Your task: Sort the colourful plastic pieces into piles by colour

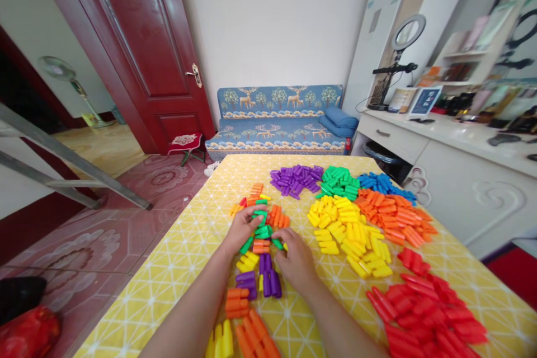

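A string of joined plastic blocks in mixed colours (259,246) lies in the middle of the table on a yellow patterned cloth (176,268). My left hand (242,227) rests curled on its far end, fingertips closed on a green block (260,216). My right hand (296,260) is curled over the right side of the string, fingers pressed on a green piece (277,244) beside purple blocks (268,282). Sorted piles lie to the right: purple (296,179), green (339,180), blue (384,183), yellow (348,232), orange (394,215) and red (423,302).
A blue patterned sofa (279,120) stands against the far wall past the table. A red door (138,50) is at left, with a small red stool (187,144) near it. A white dresser (453,162) with a ring light (406,33) runs along the right.
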A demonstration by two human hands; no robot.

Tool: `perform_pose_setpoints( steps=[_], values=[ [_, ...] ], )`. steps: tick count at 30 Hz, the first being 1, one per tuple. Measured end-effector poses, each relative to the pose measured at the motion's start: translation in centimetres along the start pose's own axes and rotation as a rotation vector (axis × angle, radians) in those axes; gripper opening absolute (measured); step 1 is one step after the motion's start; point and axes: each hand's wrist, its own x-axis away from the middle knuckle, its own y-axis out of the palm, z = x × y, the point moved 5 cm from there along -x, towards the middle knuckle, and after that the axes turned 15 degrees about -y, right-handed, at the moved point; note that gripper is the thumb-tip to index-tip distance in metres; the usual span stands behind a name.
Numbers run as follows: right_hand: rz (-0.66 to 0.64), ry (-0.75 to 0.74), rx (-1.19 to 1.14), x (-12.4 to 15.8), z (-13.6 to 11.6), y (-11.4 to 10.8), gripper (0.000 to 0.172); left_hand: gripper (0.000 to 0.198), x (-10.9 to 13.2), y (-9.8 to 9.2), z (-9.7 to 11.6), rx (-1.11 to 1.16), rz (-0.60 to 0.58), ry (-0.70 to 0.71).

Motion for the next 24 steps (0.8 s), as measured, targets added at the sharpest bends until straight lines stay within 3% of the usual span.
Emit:
perform_pose_setpoints(
  steps=[3,6,9,12,16,20,24],
  values=[
    [-0.018,-0.021,0.013,0.0,-0.3,0.0,0.049,0.048,1.0,0.5,0.7,-0.080,-0.155,0.024],
    [-0.065,-0.075,0.043,-0.2,-0.8,0.1,0.058,0.062,2.0,1.0,1.8,-0.224,-0.223,0.104],
    [-0.064,-0.081,0.011,-0.4,-0.8,0.0,0.049,0.069,2.4,1.4,2.2,-0.309,-0.249,0.136],
    [0.036,-0.020,-0.078,-0.5,0.0,-0.2,0.037,0.066,2.2,1.4,1.6,-0.248,-0.262,0.091],
    [0.154,0.078,-0.240,-0.2,1.3,-0.2,0.029,0.059,1.5,1.0,0.5,-0.158,-0.214,0.002],
    [0.226,0.156,-0.346,0.1,2.0,-0.4,0.024,0.056,1.3,0.7,0.5,-0.167,-0.120,0.022],
    [0.199,0.125,-0.350,0.0,1.5,-0.3,0.018,0.060,1.1,0.8,0.8,-0.179,-0.056,0.045]
  ],
)
